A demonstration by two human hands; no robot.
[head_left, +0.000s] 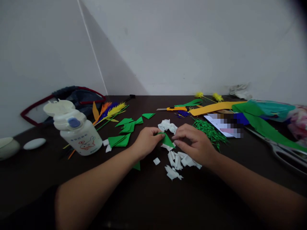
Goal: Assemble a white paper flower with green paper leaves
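Note:
Between the thumb and fingers of my left hand [149, 142] is a folded triangular piece of green paper [168, 141]. My right hand [195, 142] is close by on its right side, fingers curled and thumb tip near the index finger; anything between them is too small to make out. A white scrap [167, 147] shows just under the green piece. Crumpled white tissue [165, 125] lies beyond my hands, and torn white strips [176, 159] lie below them. More folded green pieces [120, 140] are spread to the left of my left hand.
A white bottle [83, 137] with its lid up stands left. Behind lie a yellow utility knife [177, 109], an orange strip [213, 108] and green shreds [209, 130]. Scissors [285, 151] and a phone [219, 125] are at right. Coloured paper plants [107, 115] lie near the bottle.

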